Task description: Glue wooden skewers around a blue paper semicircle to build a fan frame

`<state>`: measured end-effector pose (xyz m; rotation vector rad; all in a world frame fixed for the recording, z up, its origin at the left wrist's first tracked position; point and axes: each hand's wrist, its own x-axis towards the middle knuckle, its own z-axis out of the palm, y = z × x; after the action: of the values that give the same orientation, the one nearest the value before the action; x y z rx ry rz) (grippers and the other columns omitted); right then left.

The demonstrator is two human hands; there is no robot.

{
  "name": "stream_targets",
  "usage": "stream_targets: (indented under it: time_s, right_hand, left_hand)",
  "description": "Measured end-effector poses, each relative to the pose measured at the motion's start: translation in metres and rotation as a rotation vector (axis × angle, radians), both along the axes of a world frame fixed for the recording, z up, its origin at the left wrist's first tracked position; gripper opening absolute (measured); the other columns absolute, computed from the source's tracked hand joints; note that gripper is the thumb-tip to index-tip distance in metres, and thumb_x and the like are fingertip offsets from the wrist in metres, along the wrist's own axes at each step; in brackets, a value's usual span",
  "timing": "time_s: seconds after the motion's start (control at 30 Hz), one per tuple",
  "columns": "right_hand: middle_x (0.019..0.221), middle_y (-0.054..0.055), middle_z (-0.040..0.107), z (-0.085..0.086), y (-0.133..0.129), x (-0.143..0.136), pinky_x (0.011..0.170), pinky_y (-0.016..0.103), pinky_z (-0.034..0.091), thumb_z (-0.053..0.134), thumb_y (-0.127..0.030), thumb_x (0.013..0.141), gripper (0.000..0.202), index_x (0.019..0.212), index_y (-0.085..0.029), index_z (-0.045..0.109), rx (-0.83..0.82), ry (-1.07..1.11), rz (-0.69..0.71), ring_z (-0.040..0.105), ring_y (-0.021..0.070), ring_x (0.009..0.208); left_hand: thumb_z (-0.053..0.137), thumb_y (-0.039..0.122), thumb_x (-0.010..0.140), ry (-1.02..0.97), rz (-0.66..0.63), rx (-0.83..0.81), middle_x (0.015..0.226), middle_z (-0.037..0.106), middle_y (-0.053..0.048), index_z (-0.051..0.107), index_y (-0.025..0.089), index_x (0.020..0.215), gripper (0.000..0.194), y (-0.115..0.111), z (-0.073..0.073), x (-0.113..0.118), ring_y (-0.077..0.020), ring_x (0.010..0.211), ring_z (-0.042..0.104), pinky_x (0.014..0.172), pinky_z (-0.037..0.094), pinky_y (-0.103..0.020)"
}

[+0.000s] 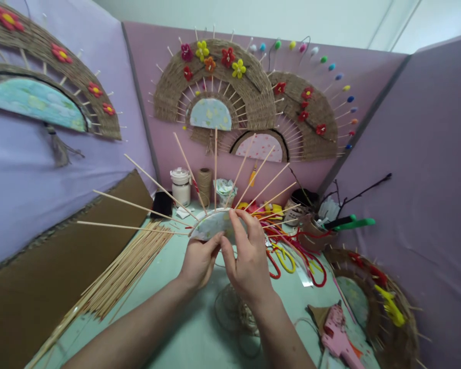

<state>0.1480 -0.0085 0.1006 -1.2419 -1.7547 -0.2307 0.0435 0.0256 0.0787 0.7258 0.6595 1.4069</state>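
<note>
Above the table I hold up a half-round, fabric-covered base [211, 225] with thin wooden sticks [215, 164] fanning out from its curved edge. My left hand [200, 259] grips its lower left part, the thumb pressed against the straight edge. On the right side, my right hand [248, 251] has its fingers over the front of the base and its thumb at the lower edge, close to the left thumb. Part of the base is hidden behind the right fingers. Below my hands, a loose coil of twine [248, 315] lies on the table.
A bundle of sticks [126, 269] lies left beside a cardboard panel [61, 256]. At right are a pink glue gun [338, 333], colourful pipe cleaners [288, 256] and a finished woven fan [392, 318]. A jar [181, 189] and twine spool [204, 187] stand behind; woven fans [215, 66] hang on the wall.
</note>
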Motion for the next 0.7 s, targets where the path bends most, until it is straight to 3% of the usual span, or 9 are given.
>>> stream_targets:
  time_s: [0.57,0.7]
  right_hand:
    - [0.136,0.017,0.050,-0.0014,0.0017,-0.0013,0.108,0.054,0.036,0.045,-0.028,0.096,0.051,0.145,-0.016,0.039,0.015,-0.023,-0.016,0.043,0.0288,0.129]
    - [0.135,0.018,0.051,-0.0013,0.0015,-0.0009,0.109,0.054,0.035,0.046,-0.028,0.096,0.049,0.142,-0.013,0.043,0.019,-0.023,-0.023,0.043,0.0294,0.129]
  left_hand:
    - [0.082,0.020,0.065,0.001,-0.015,0.010,0.101,0.074,-0.008,0.071,0.016,0.101,0.038,0.0003,-0.0031,-0.0001,-0.0231,0.097,0.069,0.089,0.054,-0.035]
    - [0.082,0.020,0.064,-0.004,-0.007,0.017,0.103,0.074,-0.008,0.069,0.017,0.107,0.045,0.0007,-0.0027,0.0006,-0.0237,0.099,0.068,0.090,0.054,-0.035]
